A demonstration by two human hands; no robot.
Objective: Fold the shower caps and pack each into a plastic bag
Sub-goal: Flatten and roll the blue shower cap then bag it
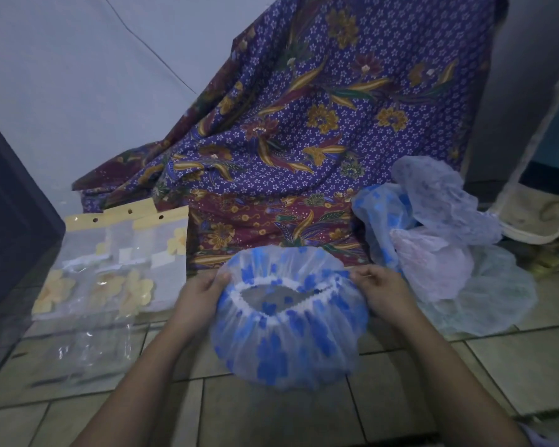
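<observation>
Currently, your left hand and right hand pinch opposite sides of the blue cap, unfolded above the floor; filled bags lie left, loose caps wait right.

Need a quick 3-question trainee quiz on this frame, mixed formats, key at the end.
1. True or false: the left hand and the right hand grip opposite sides of the blue-flowered shower cap.
2. The pile of loose caps lies where? A) to the person's left B) to the person's right C) under the held cap
3. Fill in: the packed bags show ____ flowers.
Key: 1 true; 2 B; 3 yellow.
</observation>
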